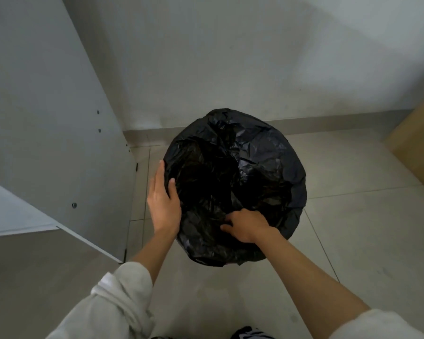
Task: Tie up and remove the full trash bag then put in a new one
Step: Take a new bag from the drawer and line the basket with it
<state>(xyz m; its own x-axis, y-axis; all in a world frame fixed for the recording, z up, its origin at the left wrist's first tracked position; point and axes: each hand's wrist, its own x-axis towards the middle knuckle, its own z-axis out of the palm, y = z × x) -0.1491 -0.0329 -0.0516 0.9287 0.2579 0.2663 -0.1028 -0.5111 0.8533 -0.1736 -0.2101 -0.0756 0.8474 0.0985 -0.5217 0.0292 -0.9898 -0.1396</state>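
A black trash bag [262, 157] is draped over a round bin on the tiled floor, covering its rim and sides so the bin itself is hidden. The bag's opening is dark and I cannot see what lies inside. My left hand [163, 199] lies along the left rim, fingers straight down the outside and thumb over the edge on the plastic. My right hand [245, 225] is at the near rim, its fingers curled into the crumpled plastic there.
A white cabinet panel [54, 133] stands close on the left. A plain wall [230, 57] runs behind the bin. The corner of a brown cardboard box [419, 135] shows at the right. Tiled floor [353, 228] lies to the right and in front.
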